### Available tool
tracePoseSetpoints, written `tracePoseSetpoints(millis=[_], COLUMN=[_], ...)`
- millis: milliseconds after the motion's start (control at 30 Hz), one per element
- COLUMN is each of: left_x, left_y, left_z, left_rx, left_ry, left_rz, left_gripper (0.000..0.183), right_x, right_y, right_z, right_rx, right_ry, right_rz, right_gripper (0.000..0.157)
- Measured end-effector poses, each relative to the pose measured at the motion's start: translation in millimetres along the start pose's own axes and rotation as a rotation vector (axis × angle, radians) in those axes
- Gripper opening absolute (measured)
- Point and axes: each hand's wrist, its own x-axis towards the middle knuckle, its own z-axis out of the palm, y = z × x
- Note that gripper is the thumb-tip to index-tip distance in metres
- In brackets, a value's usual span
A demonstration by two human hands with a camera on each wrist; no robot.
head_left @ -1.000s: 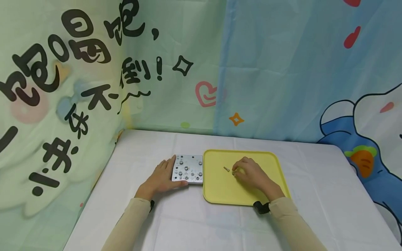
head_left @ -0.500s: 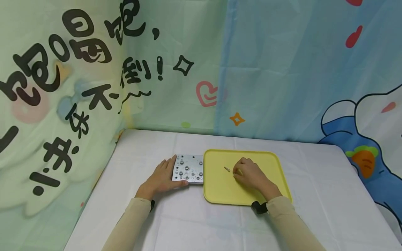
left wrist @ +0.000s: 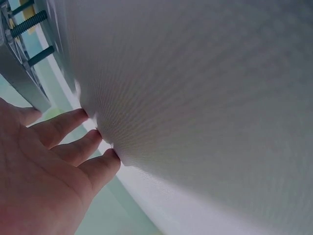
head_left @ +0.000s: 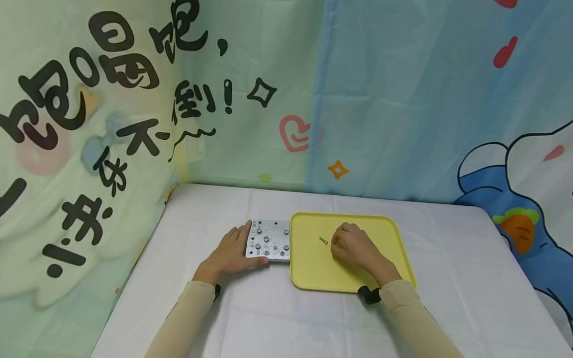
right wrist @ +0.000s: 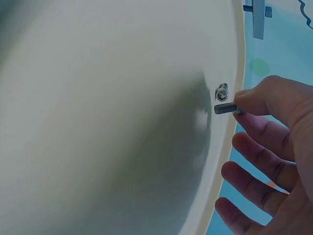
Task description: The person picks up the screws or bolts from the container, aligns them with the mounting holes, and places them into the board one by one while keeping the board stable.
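My left hand (head_left: 230, 251) lies along the left side of a silver metal plate (head_left: 274, 251), its thumb stretched along the near edge. In the left wrist view the fingertips meet the white cloth, and several screws (left wrist: 29, 24) stick out of the plate. Over the yellow tray (head_left: 313, 276), my right hand (head_left: 355, 247) pinches a small threaded screw (right wrist: 225, 108) between thumb and index finger; the other fingers are spread. A second screw (head_left: 323, 241), with a socket head, lies on the tray just left of those fingertips.
The tray sits against the plate's right edge on a table with a white cloth (head_left: 277, 313). Printed curtains (head_left: 380, 99) with writing and cartoon pictures hang behind and to the left of the table.
The screw that showed at my right fingertips a second ago is now covered by the fingers in the head view. The right hand has barely shifted; the left hand stays put.
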Motion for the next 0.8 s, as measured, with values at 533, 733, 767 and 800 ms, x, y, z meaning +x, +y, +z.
tracePoseSetpoints(millis=[533, 733, 767, 800], left_x=[1.1, 3.9, 4.1, 4.3], left_y=[-1.4, -3.9, -3.9, -4.0], left_z=[-2.2, 0.6, 1.0, 1.3], left_rx=[-0.015, 0.008, 0.012, 0.009], left_ry=[0.001, -0.005, -0.007, -0.005], left_rz=[0.017, 0.009, 0.005, 0.003], left_gripper=[0.12, 0.121, 0.122, 0.122], right_x=[27.5, 47.0, 50.6, 54.2], right_y=[-21.6, -38.6, -40.7, -43.2], right_z=[2.4, 1.8, 2.0, 1.8], right_rx=[0.158, 0.175, 0.172, 0.174], right_ry=[0.033, 0.039, 0.041, 0.042], right_rz=[-0.073, -0.093, -0.097, -0.099], right_gripper=[0.007, 0.008, 0.007, 0.007])
